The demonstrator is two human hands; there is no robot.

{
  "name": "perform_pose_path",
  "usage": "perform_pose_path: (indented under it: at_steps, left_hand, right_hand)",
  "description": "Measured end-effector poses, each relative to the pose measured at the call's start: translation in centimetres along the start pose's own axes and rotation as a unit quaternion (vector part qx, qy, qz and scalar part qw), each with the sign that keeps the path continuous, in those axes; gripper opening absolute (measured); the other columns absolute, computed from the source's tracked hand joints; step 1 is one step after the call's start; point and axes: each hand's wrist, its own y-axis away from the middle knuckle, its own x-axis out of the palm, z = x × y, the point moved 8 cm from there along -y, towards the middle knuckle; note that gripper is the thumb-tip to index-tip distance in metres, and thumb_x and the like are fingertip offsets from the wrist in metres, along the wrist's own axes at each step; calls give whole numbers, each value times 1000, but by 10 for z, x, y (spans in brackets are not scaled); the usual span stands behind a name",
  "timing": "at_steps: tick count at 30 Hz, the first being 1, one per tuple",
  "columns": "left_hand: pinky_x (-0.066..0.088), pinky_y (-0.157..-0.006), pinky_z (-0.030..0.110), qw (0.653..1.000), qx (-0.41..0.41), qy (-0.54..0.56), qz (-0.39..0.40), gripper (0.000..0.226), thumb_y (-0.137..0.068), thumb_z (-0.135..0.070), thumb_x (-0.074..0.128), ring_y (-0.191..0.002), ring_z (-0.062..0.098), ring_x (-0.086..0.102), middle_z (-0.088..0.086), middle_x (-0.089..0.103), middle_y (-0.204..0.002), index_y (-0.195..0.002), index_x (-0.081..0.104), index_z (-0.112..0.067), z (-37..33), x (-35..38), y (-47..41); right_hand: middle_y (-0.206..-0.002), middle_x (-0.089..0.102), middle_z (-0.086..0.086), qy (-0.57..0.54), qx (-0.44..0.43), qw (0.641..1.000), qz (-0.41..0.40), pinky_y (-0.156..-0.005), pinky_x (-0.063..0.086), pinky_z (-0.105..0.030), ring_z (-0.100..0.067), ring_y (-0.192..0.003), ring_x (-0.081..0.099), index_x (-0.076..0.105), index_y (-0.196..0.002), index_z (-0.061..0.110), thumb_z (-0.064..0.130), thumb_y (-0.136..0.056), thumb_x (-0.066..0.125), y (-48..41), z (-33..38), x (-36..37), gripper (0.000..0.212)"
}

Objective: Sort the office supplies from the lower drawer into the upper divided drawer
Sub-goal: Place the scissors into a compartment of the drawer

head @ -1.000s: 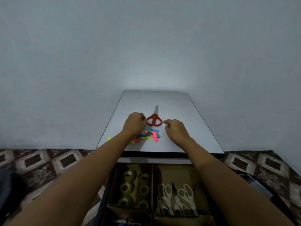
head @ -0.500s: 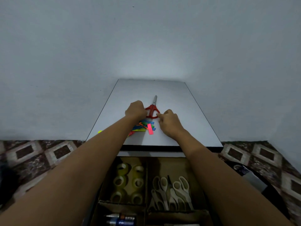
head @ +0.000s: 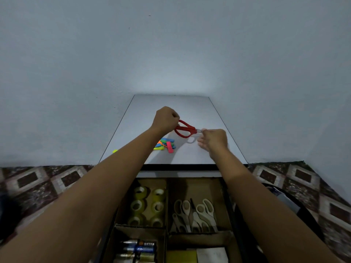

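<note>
Red scissors [head: 185, 129], which half a second ago lay flat on the counter [head: 171, 103] with blades aimed at the wall, now hang crosswise just above it. Our left hand [head: 167, 118] grips the handle loops, fingers [head: 175, 117] curled tight. Our right hand [head: 215, 139], blurred, pinches the blade tip between thumb and forefinger, the other fingers loose. Coloured tabs [head: 167, 145] stay heaped on the counter beside our left wrist. Below, the divided drawer [head: 167, 196] stands open, with pale scissors [head: 193, 215] in its far right compartment, next to the tape rolls [head: 147, 205]. We judge the pick-up done, and the carry down to that compartment next.
</note>
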Motion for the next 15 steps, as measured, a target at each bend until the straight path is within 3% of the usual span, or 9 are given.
perform_pose_path:
  at_steps: [3,7,11,15]
  left_hand:
    - [49,-68,10,998,25,58,3,19,-91,-2,52,-76,16,70,5,68,-89,-98,68,3,-18,-9,28]
    - [56,-75,21,988,31,148,18,17,-92,-4,53,-71,10,69,7,68,-82,-101,67,-1,-24,-15,70]
    - [57,-72,20,967,-20,246,60,11,-90,1,56,-60,5,68,5,67,-73,-92,66,-2,-3,-2,115]
    - [56,-65,16,949,-99,277,113,10,-90,1,56,-56,4,67,6,67,-67,-93,66,-1,32,26,163]
  right_hand:
    - [-94,61,-21,-144,72,987,31,-76,52,-32,-30,-89,65,54,-112,-9,11,-95,54,27,-7,-21,26]
    - [-91,60,-21,-258,108,959,50,-79,50,-34,-28,-87,61,56,-92,-8,4,-92,56,66,-20,-41,13]
    - [-86,57,-21,-386,177,904,53,-92,46,-40,-28,-89,58,53,-82,-3,-2,-94,49,109,-60,-47,12]
    - [-83,56,-19,-365,226,902,42,-94,43,-39,-25,-81,56,51,-81,-2,-1,-95,47,137,-113,-46,14]
